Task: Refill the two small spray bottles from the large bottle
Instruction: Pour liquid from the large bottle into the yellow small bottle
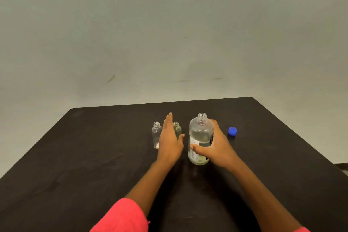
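The large clear bottle (200, 133) stands upright and uncapped on the black table (94, 156), with liquid in its lower part. My right hand (214, 147) grips its body from the right, thumb across the label. Two small clear bottles stand uncapped to its left: the left small bottle (156, 134) and the right small bottle (177, 128), which looks slightly tinted. My left hand (170, 137) hovers between them with straight fingers, covering part of the right small bottle; whether it touches either is unclear.
A blue cap (232, 131) lies on the table to the right of the large bottle. The table's far edge runs just behind the bottles, with a plain wall beyond. Pink sleeves show at the bottom.
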A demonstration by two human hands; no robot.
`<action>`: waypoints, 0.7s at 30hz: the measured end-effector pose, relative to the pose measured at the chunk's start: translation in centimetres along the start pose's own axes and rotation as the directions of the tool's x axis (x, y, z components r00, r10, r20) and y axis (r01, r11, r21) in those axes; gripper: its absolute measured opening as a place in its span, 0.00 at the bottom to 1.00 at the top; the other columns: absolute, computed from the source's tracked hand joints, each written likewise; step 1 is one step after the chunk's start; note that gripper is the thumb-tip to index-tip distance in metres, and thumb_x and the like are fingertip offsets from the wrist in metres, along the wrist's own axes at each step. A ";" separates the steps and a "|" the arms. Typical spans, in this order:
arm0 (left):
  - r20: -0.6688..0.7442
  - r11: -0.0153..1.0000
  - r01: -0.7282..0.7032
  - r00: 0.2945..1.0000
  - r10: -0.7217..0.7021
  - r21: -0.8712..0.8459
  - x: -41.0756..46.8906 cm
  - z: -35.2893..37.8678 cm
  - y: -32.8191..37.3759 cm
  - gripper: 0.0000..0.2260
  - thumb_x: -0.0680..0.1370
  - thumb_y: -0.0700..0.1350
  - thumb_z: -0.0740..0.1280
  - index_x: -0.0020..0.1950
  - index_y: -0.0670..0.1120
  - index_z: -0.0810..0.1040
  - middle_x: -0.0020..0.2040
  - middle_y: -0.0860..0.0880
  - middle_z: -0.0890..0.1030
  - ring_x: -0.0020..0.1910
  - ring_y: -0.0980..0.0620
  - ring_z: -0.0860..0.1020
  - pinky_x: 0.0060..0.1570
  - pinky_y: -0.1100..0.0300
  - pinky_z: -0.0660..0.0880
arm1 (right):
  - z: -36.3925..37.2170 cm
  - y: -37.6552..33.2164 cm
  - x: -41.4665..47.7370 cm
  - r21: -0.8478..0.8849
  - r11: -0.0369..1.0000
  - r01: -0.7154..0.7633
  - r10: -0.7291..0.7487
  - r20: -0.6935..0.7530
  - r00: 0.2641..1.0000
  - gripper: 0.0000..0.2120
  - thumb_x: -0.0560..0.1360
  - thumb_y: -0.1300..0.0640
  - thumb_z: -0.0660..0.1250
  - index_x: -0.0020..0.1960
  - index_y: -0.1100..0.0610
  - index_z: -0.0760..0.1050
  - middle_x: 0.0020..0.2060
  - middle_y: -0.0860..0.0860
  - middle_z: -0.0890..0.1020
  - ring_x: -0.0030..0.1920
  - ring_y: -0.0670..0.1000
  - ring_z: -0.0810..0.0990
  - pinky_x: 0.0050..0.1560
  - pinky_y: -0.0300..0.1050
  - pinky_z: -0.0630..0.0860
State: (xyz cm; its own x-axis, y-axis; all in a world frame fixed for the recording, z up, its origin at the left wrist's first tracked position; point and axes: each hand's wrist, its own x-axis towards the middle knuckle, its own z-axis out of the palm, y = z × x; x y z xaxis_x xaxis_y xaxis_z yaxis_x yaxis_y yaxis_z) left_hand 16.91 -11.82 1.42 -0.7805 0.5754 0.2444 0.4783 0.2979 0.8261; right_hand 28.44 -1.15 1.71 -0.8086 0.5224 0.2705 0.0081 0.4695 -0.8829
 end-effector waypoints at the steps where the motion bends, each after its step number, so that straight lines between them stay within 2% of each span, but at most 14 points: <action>1: -0.005 0.999 0.039 0.999 -0.039 0.014 0.3 0.3 -0.1 0.35 0.77 0.36 0.66 0.78 0.46 0.50 0.75 0.45 0.64 0.74 0.48 0.63 0.70 0.55 0.62 | 0.1 0.0 -0.1 0.000 1.000 0.003 -0.003 -0.006 1.000 0.36 0.60 0.51 0.75 0.64 0.44 0.63 0.54 0.39 0.76 0.55 0.40 0.77 0.55 0.39 0.75; 3: -0.021 0.995 0.090 0.996 -0.089 0.035 0.4 1.0 -0.1 0.34 0.78 0.37 0.65 0.78 0.46 0.50 0.73 0.43 0.67 0.71 0.45 0.67 0.68 0.53 0.65 | 0.2 0.0 -0.1 0.000 1.000 0.009 -0.009 -0.014 1.000 0.36 0.60 0.51 0.75 0.64 0.44 0.63 0.54 0.39 0.76 0.55 0.39 0.76 0.54 0.37 0.73; 5: -0.055 0.994 0.099 0.994 -0.097 0.041 0.3 1.4 -0.2 0.30 0.78 0.37 0.66 0.77 0.44 0.56 0.70 0.43 0.71 0.69 0.44 0.70 0.66 0.53 0.68 | 0.2 0.1 -0.2 0.000 1.000 0.011 -0.011 -0.020 1.000 0.36 0.60 0.50 0.75 0.64 0.43 0.63 0.55 0.38 0.76 0.55 0.38 0.76 0.55 0.36 0.73; 8: -0.114 0.999 0.042 0.993 -0.040 0.008 -0.7 1.3 -0.2 0.18 0.77 0.39 0.68 0.66 0.45 0.70 0.54 0.49 0.78 0.57 0.48 0.78 0.55 0.60 0.73 | 0.3 0.3 -0.3 0.014 1.000 0.007 -0.007 -0.020 1.000 0.36 0.62 0.53 0.76 0.64 0.42 0.62 0.56 0.39 0.76 0.56 0.39 0.76 0.54 0.36 0.73; 10: -0.137 1.000 -0.001 0.991 -0.003 -0.029 -1.5 0.8 -0.2 0.17 0.75 0.41 0.71 0.62 0.47 0.71 0.49 0.54 0.76 0.50 0.54 0.77 0.49 0.65 0.71 | 0.3 0.4 -0.3 0.027 1.000 0.009 -0.008 -0.023 1.000 0.36 0.64 0.55 0.77 0.64 0.41 0.62 0.56 0.39 0.75 0.57 0.39 0.75 0.54 0.35 0.72; 14: -0.188 0.985 -0.045 0.982 0.013 -0.167 -3.5 -0.7 -1.0 0.20 0.69 0.46 0.77 0.54 0.53 0.71 0.46 0.59 0.78 0.44 0.65 0.78 0.42 0.76 0.71 | 0.5 0.1 -0.6 0.050 0.999 0.022 -0.020 -0.055 0.998 0.34 0.65 0.53 0.78 0.63 0.38 0.62 0.57 0.37 0.75 0.58 0.36 0.74 0.52 0.31 0.72; 18: -0.280 0.963 -0.082 0.960 0.007 -0.257 -5.2 -2.2 -2.6 0.20 0.66 0.44 0.79 0.54 0.53 0.76 0.47 0.59 0.81 0.48 0.68 0.78 0.46 0.77 0.71 | 1.3 -0.7 -1.1 0.079 0.996 0.036 -0.026 -0.134 0.991 0.28 0.64 0.41 0.72 0.59 0.35 0.63 0.55 0.35 0.75 0.56 0.32 0.74 0.50 0.28 0.71; 21: -0.314 0.947 -0.103 0.949 0.002 -0.303 -5.9 -2.8 -3.8 0.20 0.68 0.42 0.77 0.56 0.56 0.77 0.50 0.59 0.82 0.50 0.66 0.79 0.47 0.76 0.72 | 1.8 -1.3 -1.0 0.017 0.998 0.067 -0.064 -0.146 0.987 0.27 0.65 0.41 0.72 0.59 0.36 0.63 0.55 0.36 0.75 0.56 0.34 0.74 0.51 0.27 0.71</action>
State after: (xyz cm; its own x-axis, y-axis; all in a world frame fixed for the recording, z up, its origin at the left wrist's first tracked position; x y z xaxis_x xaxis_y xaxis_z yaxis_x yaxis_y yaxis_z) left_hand 18.57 -18.48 -1.68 -0.8663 0.3075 0.3937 0.4115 -0.0076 0.9114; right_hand 28.17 -3.56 1.89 -0.7133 0.5894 0.3792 -0.0562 0.4912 -0.8692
